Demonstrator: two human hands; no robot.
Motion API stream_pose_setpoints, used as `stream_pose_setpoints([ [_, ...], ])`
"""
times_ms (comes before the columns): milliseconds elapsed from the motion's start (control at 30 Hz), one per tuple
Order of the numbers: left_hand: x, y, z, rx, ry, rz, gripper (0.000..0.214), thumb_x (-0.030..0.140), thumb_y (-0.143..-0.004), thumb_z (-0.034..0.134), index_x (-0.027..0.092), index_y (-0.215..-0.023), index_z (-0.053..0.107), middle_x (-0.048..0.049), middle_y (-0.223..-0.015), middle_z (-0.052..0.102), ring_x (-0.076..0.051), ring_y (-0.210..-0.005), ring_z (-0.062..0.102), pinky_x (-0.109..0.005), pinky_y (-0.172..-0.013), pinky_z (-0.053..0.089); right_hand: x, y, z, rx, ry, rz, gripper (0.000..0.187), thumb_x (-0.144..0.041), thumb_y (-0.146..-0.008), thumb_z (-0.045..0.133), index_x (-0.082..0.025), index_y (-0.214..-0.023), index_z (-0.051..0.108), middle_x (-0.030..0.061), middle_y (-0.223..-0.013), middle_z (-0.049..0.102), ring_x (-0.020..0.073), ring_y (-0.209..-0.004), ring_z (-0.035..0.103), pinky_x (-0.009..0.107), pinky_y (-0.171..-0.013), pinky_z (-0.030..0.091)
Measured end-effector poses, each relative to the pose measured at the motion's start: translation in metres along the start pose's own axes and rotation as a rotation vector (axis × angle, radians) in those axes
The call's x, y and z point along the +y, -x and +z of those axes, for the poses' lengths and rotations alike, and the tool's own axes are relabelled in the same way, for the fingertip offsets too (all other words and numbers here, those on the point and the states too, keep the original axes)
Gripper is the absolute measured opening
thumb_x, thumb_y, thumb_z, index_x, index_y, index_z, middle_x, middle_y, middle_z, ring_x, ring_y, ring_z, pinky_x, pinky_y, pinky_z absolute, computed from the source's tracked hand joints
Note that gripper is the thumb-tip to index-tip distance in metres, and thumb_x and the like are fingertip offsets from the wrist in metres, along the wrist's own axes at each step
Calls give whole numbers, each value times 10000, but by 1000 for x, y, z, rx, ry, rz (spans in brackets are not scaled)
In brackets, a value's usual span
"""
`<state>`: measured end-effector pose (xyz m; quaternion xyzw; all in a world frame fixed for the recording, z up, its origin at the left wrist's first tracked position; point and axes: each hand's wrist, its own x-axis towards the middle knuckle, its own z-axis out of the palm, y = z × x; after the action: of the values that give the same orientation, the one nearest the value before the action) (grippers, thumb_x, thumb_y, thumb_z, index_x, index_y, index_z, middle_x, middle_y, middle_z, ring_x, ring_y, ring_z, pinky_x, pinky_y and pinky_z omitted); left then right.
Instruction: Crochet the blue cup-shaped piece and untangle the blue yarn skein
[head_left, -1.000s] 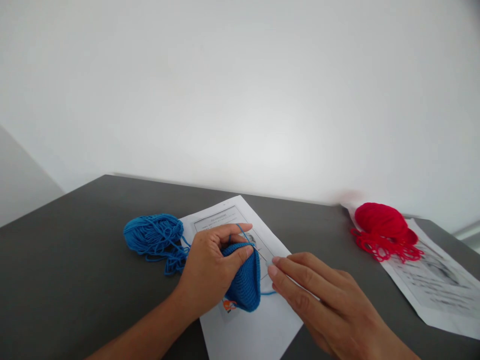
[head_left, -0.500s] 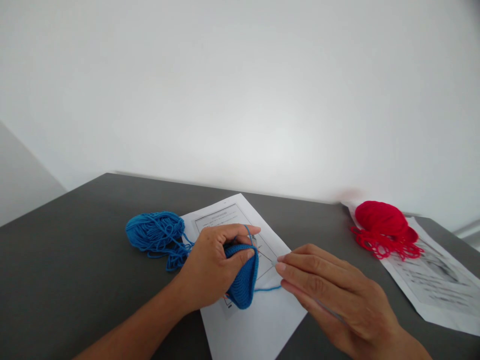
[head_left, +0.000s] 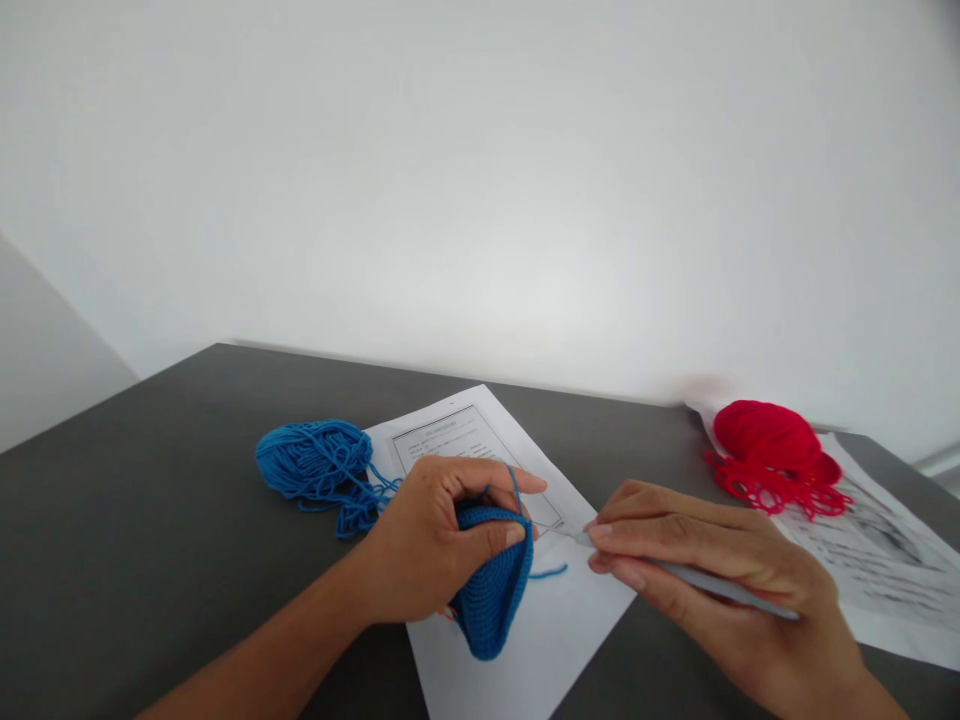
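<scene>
Blue crochet piece [head_left: 487,605]: its upper edge was clamped between the thumb of the left hand [head_left: 424,540] and the fingers behind it, while the index finger was stretched apart toward three o'clock. Over that finger a working strand [head_left: 515,486] was looped and led down to the edge. In the right hand [head_left: 697,560], at three o'clock from the piece, a crochet hook [head_left: 739,592] was gripped pen-like, its grey handle clamped between thumb and fingers and its thin shaft aimed at the edge. Whether a loop was caught on the tip could not be told.

A stitch at the edge was judged to be in hand; for the next move, steady tension on the strand and careful guiding of the tip seemed to be called for.

Just beside the piece, at three o'clock, a short yarn end [head_left: 550,573] was seen. Beneath, a printed sheet [head_left: 577,615] was laid on the grey table [head_left: 165,520]. A blue yarn skein [head_left: 315,462] was placed at ten o'clock; at two o'clock, well apart, a red yarn skein [head_left: 769,437] was rested on a second sheet [head_left: 881,580].
</scene>
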<state>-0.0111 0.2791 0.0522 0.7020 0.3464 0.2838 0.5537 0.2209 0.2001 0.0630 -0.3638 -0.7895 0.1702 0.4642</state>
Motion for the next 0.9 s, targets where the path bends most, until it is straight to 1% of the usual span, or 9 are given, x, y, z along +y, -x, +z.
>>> stream_pose_setpoints([
  [67, -1, 0, -1, -24, 32, 40, 88, 211, -795, 763, 140, -836, 795, -65, -829, 797, -204, -775, 742, -256, -684, 588, -1, 0, -1, 13, -50, 33, 334, -74, -901, 730, -298, -1140, 794, 29, -851, 778, 171, -753, 743, 244, -615, 597],
  [100, -1, 0, -1, -36, 53, 48, 78, 213, -792, 774, 140, -816, 784, -73, -846, 805, -222, -820, 753, -280, -744, 592, -1, 0, -2, 21, -71, 54, 318, -92, -904, 737, -305, -1131, 799, 26, -835, 780, 175, -744, 744, 249, -613, 597],
  [167, -3, 1, -2, -61, 92, 45, 91, 226, -791, 794, 140, -792, 766, -83, -854, 811, -240, -837, 762, -313, -786, 593, 0, 0, -3, 36, -115, 109, 276, -135, -907, 753, -319, -1106, 810, 22, -808, 783, 180, -727, 746, 255, -608, 598],
  [233, -4, 2, -2, -82, 133, 23, 127, 254, -794, 815, 143, -790, 753, -92, -899, 819, -245, -823, 771, -325, -773, 597, 0, 2, -5, 38, -176, 173, 234, -173, -911, 761, -327, -1075, 821, 21, -785, 781, 180, -707, 745, 253, -593, 592],
  [333, -4, 4, -2, -123, 214, 8, 169, 283, -793, 849, 144, -826, 758, -101, -1008, 827, -232, -809, 788, -301, -740, 600, 2, 5, -6, 28, -290, 250, 186, -219, -924, 758, -324, -1060, 830, 25, -742, 776, 174, -681, 730, 257, -589, 583],
  [467, -1, 4, -3, -207, 336, 76, 176, 207, -805, 850, 120, -949, 802, -90, -871, 837, -204, -816, 795, -252, -765, 602, 6, 10, -3, 41, -438, 318, 129, -277, -944, 745, -299, -1033, 835, 38, -689, 766, 180, -671, 713, 286, -615, 576],
  [533, 1, 4, -3, -229, 385, 75, 185, 169, -807, 845, 107, -978, 810, -86, -829, 834, -194, -793, 796, -239, -754, 607, 7, 11, -1, 49, -509, 346, 117, -294, -946, 743, -287, -1014, 838, 41, -682, 760, 178, -651, 711, 294, -616, 573],
  [700, 2, 3, -3, -270, 463, 68, 203, 124, -797, 850, 107, -997, 819, -88, -839, 840, -179, -775, 794, -218, -724, 608, 7, 9, 3, 78, -631, 401, 104, -309, -932, 761, -266, -975, 845, 43, -725, 758, 160, -583, 719, 276, -579, 580],
  [900, -2, 5, -4, -308, 466, 68, 227, 178, -798, 871, 112, -1008, 819, -111, -858, 842, -177, -776, 788, -231, -745, 609, 6, 7, 7, 111, -723, 428, 105, -315, -903, 791, -239, -941, 854, 53, -714, 749, 145, -541, 704, 250, -534, 596],
])
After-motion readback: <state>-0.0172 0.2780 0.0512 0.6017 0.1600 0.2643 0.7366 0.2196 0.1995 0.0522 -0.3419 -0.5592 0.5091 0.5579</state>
